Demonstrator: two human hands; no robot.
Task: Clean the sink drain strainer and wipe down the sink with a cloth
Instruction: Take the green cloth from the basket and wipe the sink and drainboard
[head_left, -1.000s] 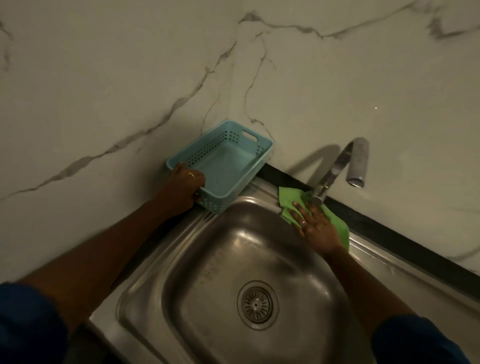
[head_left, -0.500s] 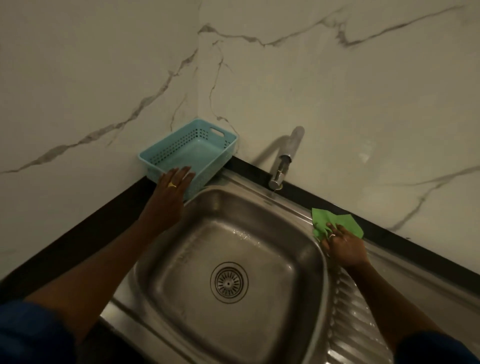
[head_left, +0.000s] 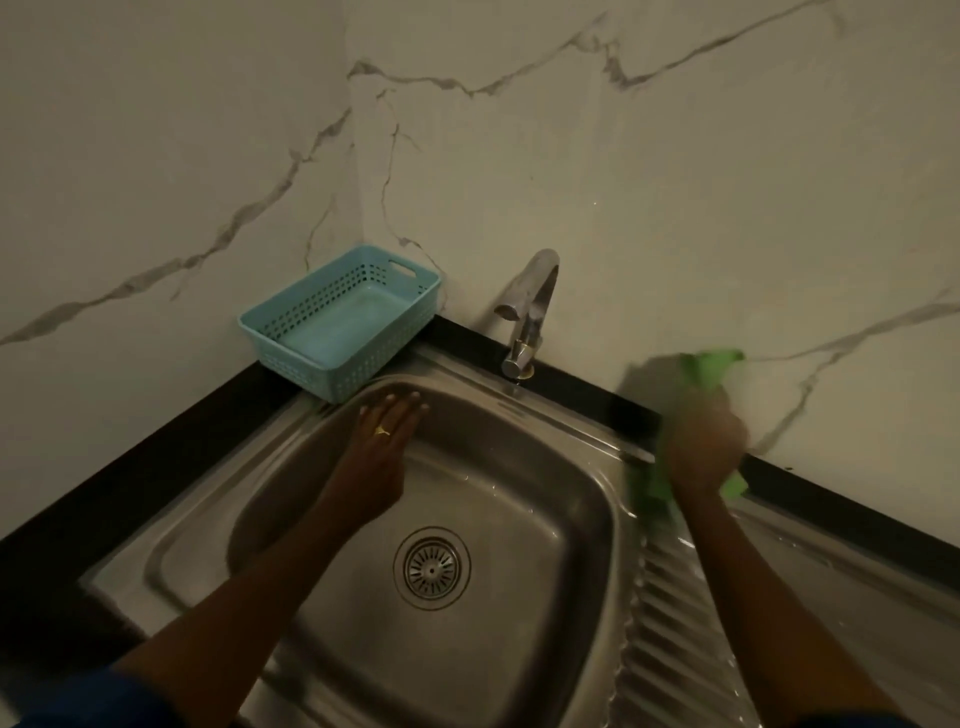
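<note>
A steel sink (head_left: 519, 462) fills the lower middle of the view, with its round drain strainer (head_left: 431, 567) seated in the basin floor. My left hand (head_left: 382, 447) lies flat and open on the basin's far left rim, a ring on one finger. My right hand (head_left: 701, 441), blurred by motion, grips a green cloth (head_left: 709, 366) at the sink's back right edge, beside the ribbed drainboard (head_left: 675, 623). Part of the cloth hangs below the hand.
A light blue plastic basket (head_left: 343, 322) stands in the back left corner on the black counter edge (head_left: 156, 457). A chrome tap (head_left: 527, 312) rises behind the basin. Marble-patterned walls close the back and left sides.
My right hand has swept the green cloth from the tap base rightwards along the back rim. My left hand has let go of the basket and come onto the basin rim.
</note>
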